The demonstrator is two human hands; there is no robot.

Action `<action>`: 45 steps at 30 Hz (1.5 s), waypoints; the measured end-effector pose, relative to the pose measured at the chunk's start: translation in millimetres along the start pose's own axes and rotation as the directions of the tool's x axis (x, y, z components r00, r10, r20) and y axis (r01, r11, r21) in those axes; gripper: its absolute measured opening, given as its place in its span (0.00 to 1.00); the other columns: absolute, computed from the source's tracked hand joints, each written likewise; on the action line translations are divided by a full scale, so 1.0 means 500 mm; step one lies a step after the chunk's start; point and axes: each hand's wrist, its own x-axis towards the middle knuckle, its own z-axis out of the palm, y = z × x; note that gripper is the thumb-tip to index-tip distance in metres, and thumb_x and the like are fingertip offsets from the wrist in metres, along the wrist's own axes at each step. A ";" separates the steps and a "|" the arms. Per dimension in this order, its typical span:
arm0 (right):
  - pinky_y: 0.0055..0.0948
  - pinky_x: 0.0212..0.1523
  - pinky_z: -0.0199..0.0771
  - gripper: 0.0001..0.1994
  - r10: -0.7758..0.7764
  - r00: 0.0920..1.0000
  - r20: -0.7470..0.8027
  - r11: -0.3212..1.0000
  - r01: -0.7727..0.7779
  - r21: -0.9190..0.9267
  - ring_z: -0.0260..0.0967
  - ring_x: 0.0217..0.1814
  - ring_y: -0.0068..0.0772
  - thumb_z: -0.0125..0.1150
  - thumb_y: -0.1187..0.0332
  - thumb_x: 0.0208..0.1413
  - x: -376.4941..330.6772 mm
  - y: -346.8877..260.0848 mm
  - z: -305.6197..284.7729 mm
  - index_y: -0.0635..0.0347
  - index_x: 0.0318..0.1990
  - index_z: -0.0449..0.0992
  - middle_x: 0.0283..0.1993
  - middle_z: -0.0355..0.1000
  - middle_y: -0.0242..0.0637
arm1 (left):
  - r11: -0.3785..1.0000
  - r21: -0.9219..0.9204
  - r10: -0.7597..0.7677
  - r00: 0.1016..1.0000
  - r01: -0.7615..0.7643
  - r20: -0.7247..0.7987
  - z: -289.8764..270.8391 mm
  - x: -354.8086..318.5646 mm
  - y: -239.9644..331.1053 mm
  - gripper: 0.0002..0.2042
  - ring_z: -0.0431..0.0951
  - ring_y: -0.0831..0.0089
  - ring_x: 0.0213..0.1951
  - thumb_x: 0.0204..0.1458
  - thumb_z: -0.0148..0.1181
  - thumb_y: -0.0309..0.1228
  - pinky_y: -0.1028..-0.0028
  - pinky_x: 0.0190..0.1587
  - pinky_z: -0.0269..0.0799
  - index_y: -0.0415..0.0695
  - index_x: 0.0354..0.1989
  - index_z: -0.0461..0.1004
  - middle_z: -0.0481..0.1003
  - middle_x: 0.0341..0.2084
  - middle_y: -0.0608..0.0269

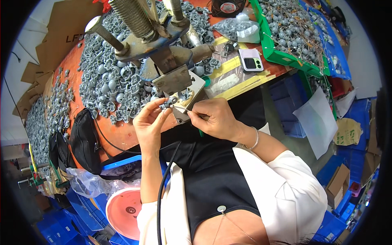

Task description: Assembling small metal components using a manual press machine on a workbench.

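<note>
My left hand [148, 122] pinches a small grey plastic part [166, 104] between thumb and fingertips. Opposite it, my right hand [216, 117] is closed on a thin metal rod [179, 108], whose far end points at the grey part; whether it touches cannot be made out. Both hands are at the front of a bench press [165, 59] with thick threaded bolts. Just above my left fingertips hangs its flat metal plate [173, 80]. Below that plate is a pale block [196, 87], partly hidden behind my hands.
Grey plastic parts [110, 87] cover much of the orange bench [126, 136]. To the right lie a phone [250, 60] and a green tray [281, 60] of grey pieces. A black pouch [85, 141] sits left, above a pink basin [124, 210]. A black cable [160, 204] passes my left forearm.
</note>
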 end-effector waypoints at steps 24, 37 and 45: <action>0.18 0.18 0.58 0.13 0.452 0.726 0.519 0.463 -0.688 0.559 0.64 0.17 0.22 0.57 0.63 0.58 0.001 0.016 -0.019 0.61 0.25 0.73 0.18 0.69 0.33 | 0.823 0.387 0.323 0.903 -0.416 0.284 0.047 -0.022 0.016 0.15 0.75 0.70 0.37 0.41 0.64 0.18 0.75 0.40 0.71 0.40 0.41 0.78 0.75 0.36 0.57; 0.16 0.28 0.64 0.04 0.311 0.940 0.138 0.839 -0.340 0.426 0.62 0.27 0.13 0.56 0.71 0.58 0.010 0.068 -0.014 0.61 0.37 0.70 0.27 0.66 0.26 | 0.243 0.918 0.672 0.737 -0.314 0.074 0.051 -0.015 0.044 0.17 0.69 0.57 0.49 0.43 0.65 0.22 0.67 0.54 0.62 0.36 0.45 0.73 0.73 0.42 0.55; 0.15 0.25 0.61 0.07 0.345 0.921 0.183 0.833 -0.390 0.392 0.62 0.21 0.13 0.60 0.70 0.55 0.006 0.068 0.021 0.61 0.39 0.71 0.20 0.67 0.25 | 0.752 0.635 0.200 0.979 -0.174 0.032 0.045 -0.018 -0.020 0.09 0.67 0.81 0.22 0.44 0.67 0.23 0.80 0.23 0.62 0.37 0.35 0.76 0.73 0.25 0.63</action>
